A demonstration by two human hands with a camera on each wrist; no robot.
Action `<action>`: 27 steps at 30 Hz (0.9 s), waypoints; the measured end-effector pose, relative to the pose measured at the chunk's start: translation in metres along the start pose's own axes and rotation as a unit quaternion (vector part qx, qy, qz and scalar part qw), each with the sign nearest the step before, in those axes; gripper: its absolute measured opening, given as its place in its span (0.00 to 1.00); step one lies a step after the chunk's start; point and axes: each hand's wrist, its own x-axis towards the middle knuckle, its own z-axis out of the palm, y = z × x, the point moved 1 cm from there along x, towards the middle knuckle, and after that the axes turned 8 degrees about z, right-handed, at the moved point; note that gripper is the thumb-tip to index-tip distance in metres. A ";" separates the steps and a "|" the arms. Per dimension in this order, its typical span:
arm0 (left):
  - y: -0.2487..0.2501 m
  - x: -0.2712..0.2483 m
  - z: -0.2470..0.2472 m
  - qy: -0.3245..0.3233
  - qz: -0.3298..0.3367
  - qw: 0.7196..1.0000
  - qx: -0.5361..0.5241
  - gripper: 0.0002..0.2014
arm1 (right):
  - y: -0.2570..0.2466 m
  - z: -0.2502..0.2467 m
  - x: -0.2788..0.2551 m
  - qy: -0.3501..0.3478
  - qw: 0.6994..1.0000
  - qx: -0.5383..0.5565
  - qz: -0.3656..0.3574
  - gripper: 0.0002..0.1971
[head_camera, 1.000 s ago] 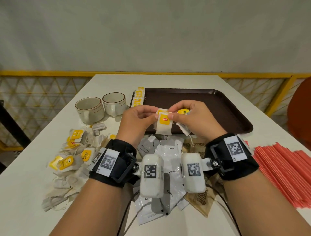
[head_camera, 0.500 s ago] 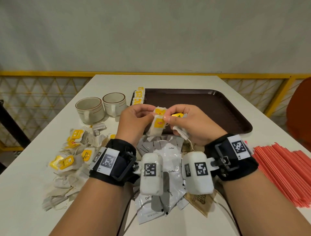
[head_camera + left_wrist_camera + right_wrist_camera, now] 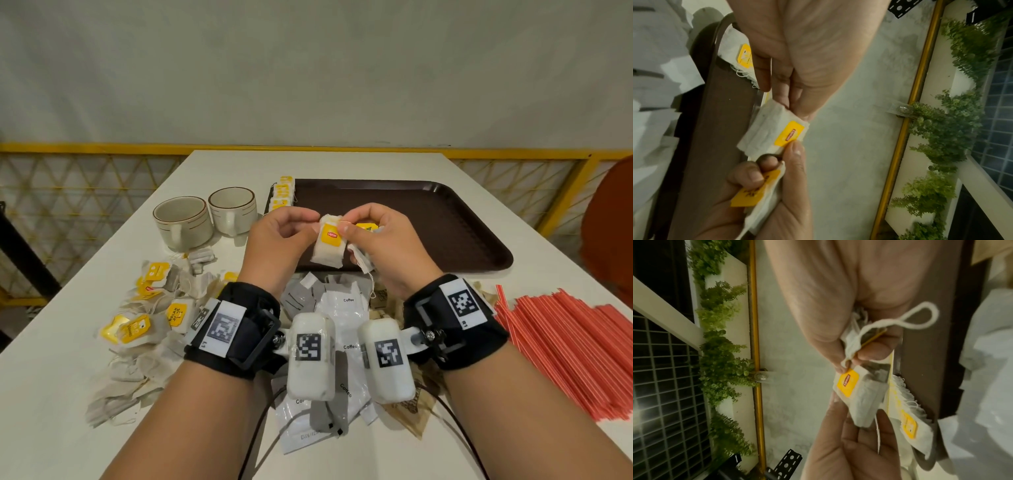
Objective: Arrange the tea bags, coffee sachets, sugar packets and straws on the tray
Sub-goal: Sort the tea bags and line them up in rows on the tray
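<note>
Both hands hold one white tea bag (image 3: 328,247) with a yellow tag just above the near edge of the dark brown tray (image 3: 445,219). My left hand (image 3: 313,222) pinches its top left corner. My right hand (image 3: 346,228) pinches the top by the tag. The curled right fingers also keep a second tea bag (image 3: 758,193), whose string loops free (image 3: 918,318). In the left wrist view the shared tea bag (image 3: 768,134) hangs between the two hands. A row of tea bags (image 3: 282,195) lies along the tray's left edge.
A loose pile of tea bags (image 3: 150,315) lies on the white table at left, behind it two cups (image 3: 181,222) (image 3: 233,209). White coffee sachets (image 3: 342,308) and brown sugar packets (image 3: 412,409) lie under my wrists. Red straws (image 3: 582,346) are heaped at right.
The tea bag tilted left half a second ago and now hangs straighter between the fingers. Both hands stay at the same spot over the tray's near edge.
</note>
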 end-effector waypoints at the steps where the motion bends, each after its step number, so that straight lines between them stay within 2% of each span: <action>1: 0.001 0.000 0.001 -0.004 0.005 1.000 -0.004 0.07 | -0.001 0.000 0.000 0.000 1.000 0.012 0.005 0.03; 5: 0.006 -0.004 0.005 -0.102 0.028 0.994 0.005 0.08 | -0.003 -0.001 -0.003 -0.010 0.998 0.060 0.024 0.02; 7: 0.005 -0.006 0.007 -0.128 0.028 0.991 0.030 0.08 | -0.003 -0.001 -0.003 -0.015 0.995 0.088 0.034 0.02; 13: 0.000 -0.006 0.008 -0.095 0.002 0.991 0.094 0.04 | -0.001 0.002 0.001 -0.031 0.976 0.185 0.109 0.06; 17: -0.002 -0.003 0.004 -0.077 0.039 0.985 0.150 0.08 | -0.001 0.003 0.003 -0.051 0.939 0.283 0.190 0.05; 20: 0.000 -0.003 0.005 -0.092 0.078 0.979 0.163 0.10 | 0.002 0.004 0.005 -0.093 0.899 0.347 0.252 0.15; 23: 0.001 -0.004 0.007 -0.129 0.114 0.967 0.187 0.13 | 0.004 0.005 0.005 -0.103 0.888 0.360 0.267 0.19; 27: 0.000 -0.005 0.007 -0.141 0.125 0.965 0.184 0.11 | 0.003 0.006 0.003 -0.123 0.882 0.368 0.267 0.13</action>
